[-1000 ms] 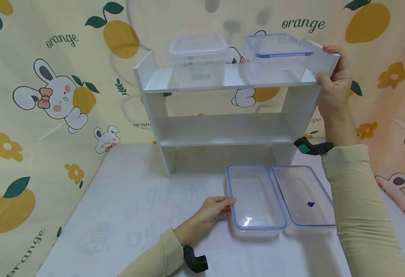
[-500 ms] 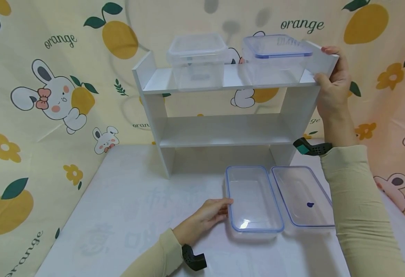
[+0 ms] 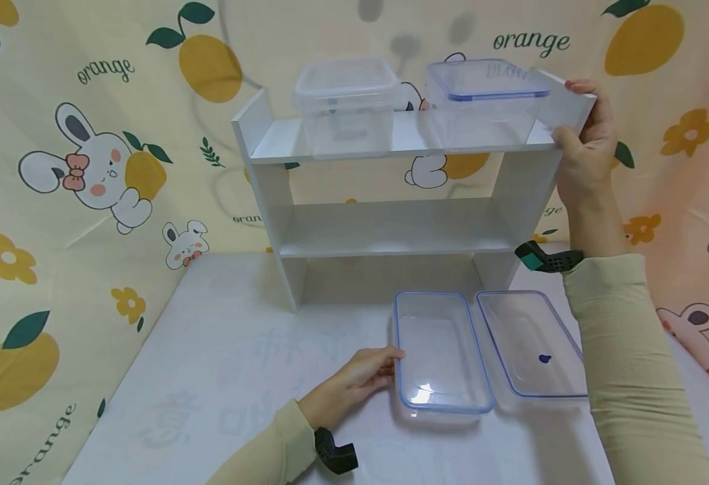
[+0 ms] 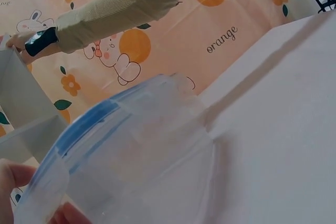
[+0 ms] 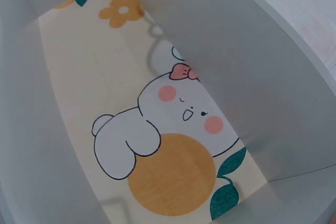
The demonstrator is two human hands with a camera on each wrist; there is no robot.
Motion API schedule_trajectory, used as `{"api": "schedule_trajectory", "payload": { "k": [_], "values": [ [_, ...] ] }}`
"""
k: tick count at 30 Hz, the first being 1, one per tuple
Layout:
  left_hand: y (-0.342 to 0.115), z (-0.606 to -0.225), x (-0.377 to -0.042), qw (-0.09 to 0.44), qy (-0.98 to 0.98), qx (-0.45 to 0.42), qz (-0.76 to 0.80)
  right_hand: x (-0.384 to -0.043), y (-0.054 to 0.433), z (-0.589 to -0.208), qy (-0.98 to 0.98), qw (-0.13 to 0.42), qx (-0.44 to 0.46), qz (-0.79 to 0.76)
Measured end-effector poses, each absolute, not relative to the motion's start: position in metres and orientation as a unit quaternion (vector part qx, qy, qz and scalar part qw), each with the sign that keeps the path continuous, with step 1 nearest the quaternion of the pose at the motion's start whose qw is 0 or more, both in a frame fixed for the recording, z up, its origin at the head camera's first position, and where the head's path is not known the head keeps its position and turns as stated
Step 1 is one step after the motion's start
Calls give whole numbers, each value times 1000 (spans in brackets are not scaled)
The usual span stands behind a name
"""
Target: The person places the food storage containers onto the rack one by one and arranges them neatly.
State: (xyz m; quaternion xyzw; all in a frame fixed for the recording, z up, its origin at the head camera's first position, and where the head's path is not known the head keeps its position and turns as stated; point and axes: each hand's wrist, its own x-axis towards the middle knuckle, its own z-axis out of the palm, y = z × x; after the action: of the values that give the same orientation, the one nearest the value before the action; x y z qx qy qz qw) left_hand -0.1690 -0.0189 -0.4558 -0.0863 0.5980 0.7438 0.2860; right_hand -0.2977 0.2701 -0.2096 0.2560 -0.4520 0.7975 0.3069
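My left hand (image 3: pixel 349 380) pinches the left edge of a clear plastic food container (image 3: pixel 442 357) with a blue rim, which is on or just above the white table. In the left wrist view, the thumb and fingers of that hand are at the near side of the container (image 4: pixel 142 145). Up at the right, my right hand (image 3: pixel 587 151) grips the top of the side panel of a white shelf unit (image 3: pixel 390 225). The right wrist view looks into the shelf (image 5: pixel 220 40) and shows no fingers. Whether the held container has a lid on, I cannot tell.
A second blue-rimmed container (image 3: pixel 530 343) with a dark blue mark lies just right of the held one, partly behind my right sleeve. On the top shelf stand a clear lidded box (image 3: pixel 348 108) and a blue-edged lidded box (image 3: pixel 487 104). A printed cloth (image 3: pixel 118 283) hangs behind.
The container in my left hand has slid slightly left and toward me, widening the gap to its neighbour. My right hand keeps its grip on the shelf panel.
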Motion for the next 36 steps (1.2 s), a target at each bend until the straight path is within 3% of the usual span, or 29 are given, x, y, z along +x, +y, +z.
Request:
{"api": "schedule_trajectory", "payload": {
  "k": [29,36],
  "values": [
    [-46,-429,-170,303,560,5,771,-298,271,-210,-450,305,269,795],
    [-38,-418,-172,293,575,-9,764,-298,271,-210,-456,310,260,793]
  ]
}}
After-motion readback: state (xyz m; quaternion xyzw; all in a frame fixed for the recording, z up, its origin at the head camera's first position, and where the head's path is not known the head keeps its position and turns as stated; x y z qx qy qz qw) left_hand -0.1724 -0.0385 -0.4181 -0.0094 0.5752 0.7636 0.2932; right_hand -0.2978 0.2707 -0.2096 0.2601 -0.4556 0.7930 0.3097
